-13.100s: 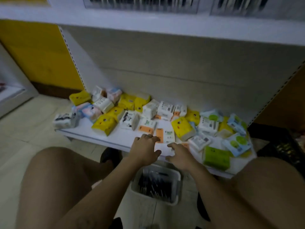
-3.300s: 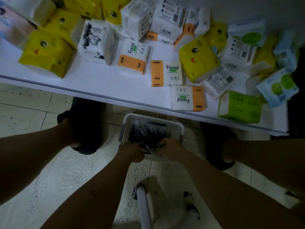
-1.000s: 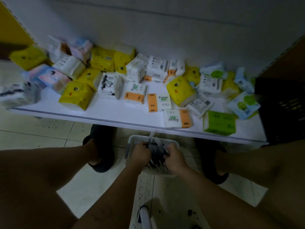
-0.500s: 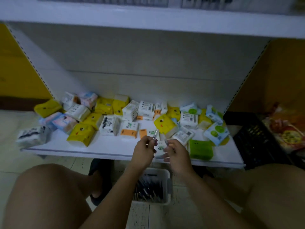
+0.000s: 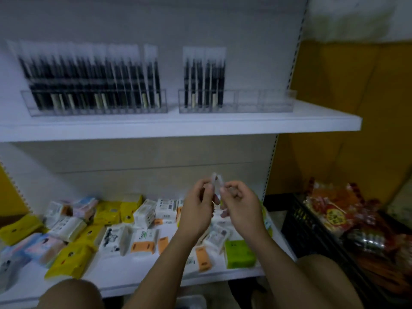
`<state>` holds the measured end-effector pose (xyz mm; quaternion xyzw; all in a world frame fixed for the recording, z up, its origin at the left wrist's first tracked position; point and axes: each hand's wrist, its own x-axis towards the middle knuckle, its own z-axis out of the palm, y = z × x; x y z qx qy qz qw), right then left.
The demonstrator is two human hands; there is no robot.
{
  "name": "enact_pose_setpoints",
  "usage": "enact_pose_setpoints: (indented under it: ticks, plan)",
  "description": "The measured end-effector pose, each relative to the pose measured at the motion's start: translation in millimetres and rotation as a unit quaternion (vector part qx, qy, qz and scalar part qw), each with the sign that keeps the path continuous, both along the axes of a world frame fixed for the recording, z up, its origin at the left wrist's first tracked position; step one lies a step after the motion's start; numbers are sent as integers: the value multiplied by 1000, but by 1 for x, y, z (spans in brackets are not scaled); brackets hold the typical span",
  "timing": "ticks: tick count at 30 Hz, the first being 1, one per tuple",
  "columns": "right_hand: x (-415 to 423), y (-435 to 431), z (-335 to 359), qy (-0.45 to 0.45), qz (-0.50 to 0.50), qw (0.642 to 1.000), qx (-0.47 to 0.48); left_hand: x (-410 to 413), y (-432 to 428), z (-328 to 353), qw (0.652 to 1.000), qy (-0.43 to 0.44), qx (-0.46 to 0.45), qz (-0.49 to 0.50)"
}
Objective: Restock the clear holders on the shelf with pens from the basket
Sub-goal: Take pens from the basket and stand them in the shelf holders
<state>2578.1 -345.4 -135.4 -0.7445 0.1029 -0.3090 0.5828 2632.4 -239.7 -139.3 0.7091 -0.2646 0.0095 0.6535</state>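
while left hand (image 5: 197, 210) and right hand (image 5: 242, 208) both pinch thin clear-sleeved pens (image 5: 215, 178) below the white shelf (image 5: 178, 128), best keep 1 upright and lower it into an empty slot of the right-side clear plastic holder (image 5: 265, 101).

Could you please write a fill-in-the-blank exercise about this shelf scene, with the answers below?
1. The right holder is empty at its ___ end.
2. The tissue packs lie on the ___ shelf.
3. The left hand and right hand together hold packaged ___.
Answers: right; lower; pens.
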Motion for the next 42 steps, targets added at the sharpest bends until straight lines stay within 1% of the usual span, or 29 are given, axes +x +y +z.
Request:
enact_pose_setpoints:
  ticks: [3,8,11,16,19,21,23,24,26,32,36,42]
  plan:
    - [-4,-11,31,-19,-27,999,-30,-7,-8,31,998,-1,-44,-37]
    - [-7,-27,77,-53,-53,994,-83,-7,-15,90,998,-35,-46,-26]
    - [-5,-33,109,-74,-31,994,-74,-3,-17,128,997,-40,-41,-61]
    - [0,-48,158,-105,-9,991,-88,9,-28,184,995,-57,-58,-64]
    - [8,-59,185,-116,-2,988,-102,18,-36,211,989,-116,-52,-80]
    - [14,-68,202,-135,6,983,-126,27,-41,228,980,-184,-17,-72]
    - [22,-76,219,-152,9,977,-150,37,-46,245,965,-256,37,-44]
    - [27,-81,227,-159,4,974,-159,41,-48,253,957,-283,58,-32]
    - [39,-90,242,-166,-12,971,-172,50,-54,268,948,-309,73,-14]
    - [78,-106,272,-199,-54,959,-194,79,-70,302,949,-311,56,17]
    - [103,-113,284,-227,-77,948,-207,99,-78,314,941,-332,56,43]
    - [135,-123,283,-225,-78,950,-200,121,-89,317,941,-328,49,67]
